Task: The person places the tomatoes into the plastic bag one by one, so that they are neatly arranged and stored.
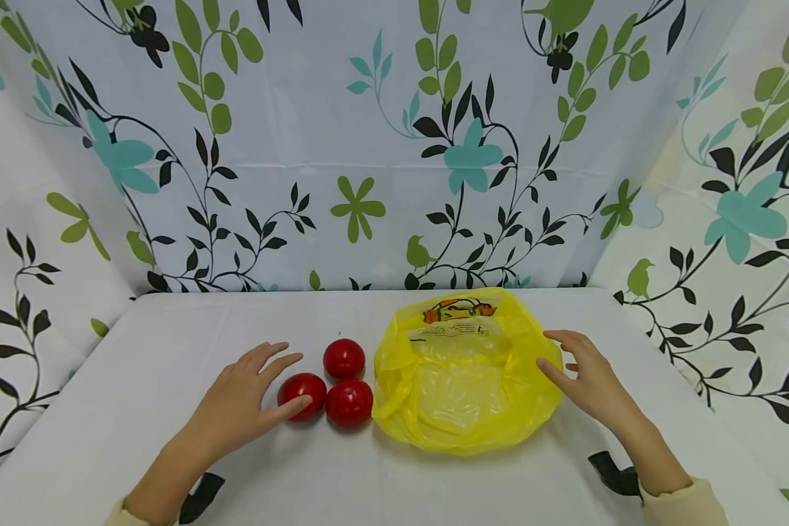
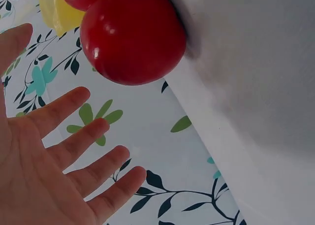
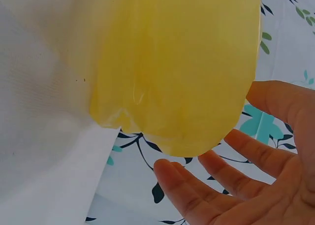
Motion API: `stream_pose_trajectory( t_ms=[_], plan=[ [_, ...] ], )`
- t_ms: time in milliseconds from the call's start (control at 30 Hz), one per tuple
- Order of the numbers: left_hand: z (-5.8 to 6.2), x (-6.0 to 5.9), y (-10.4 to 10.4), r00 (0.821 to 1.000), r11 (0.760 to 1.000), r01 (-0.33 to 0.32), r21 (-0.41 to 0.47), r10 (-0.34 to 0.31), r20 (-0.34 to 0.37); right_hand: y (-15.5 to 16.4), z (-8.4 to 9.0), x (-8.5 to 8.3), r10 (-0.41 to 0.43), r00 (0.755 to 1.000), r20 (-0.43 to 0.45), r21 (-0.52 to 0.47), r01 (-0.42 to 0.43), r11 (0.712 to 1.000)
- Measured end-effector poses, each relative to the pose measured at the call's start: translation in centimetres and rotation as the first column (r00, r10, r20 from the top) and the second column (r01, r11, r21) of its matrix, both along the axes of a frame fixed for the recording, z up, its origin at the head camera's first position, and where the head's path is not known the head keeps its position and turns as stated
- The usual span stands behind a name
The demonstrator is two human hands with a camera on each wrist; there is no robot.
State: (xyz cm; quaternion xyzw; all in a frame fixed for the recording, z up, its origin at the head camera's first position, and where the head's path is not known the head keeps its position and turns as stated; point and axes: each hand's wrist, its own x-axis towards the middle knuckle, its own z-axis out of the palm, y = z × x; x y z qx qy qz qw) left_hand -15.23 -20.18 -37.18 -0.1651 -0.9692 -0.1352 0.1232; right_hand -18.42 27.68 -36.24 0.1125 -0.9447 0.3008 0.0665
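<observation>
Three glossy red tomatoes stand grouped on the white table: one at the back, one at the left and one at the front. My left hand is beside them with fingers spread, its thumb overlapping the left tomato in the head view. A tomato appears beyond those fingers in the left wrist view. Right of the tomatoes sits a crinkled yellow plastic bag, its mouth spread wide and upward. My right hand is at the bag's right side, fingers apart and fingertips close to the plastic.
The white table reaches back to a patterned curtain, with leaf-print cloth also at both sides. Black straps hang near both wrists.
</observation>
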Motion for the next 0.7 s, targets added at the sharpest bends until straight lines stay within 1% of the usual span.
stream_pose_trajectory(
  t_ms=[233,367,533,700],
  plan=[
    [-1.1,0.0,-0.2,0.998,0.997,0.032,0.069,-0.035,0.047,-0.1,-0.3,-0.1,-0.007,1.000,-0.024,0.005,0.007,1.000],
    [-1.5,-0.1,-0.4,0.995,0.992,0.044,0.115,-0.053,0.084,0.0,-0.4,0.0,-0.012,1.000,-0.020,-0.002,0.012,1.000],
    [-1.9,-0.4,-0.6,0.985,0.983,0.046,0.180,-0.075,0.158,0.0,-0.6,-0.2,-0.007,1.000,-0.021,0.006,0.007,1.000],
    [-2.6,-0.6,-0.6,0.971,0.975,0.057,0.214,-0.104,0.216,0.0,-0.8,-0.2,-0.002,1.000,-0.020,0.006,0.002,1.000]
  ],
)
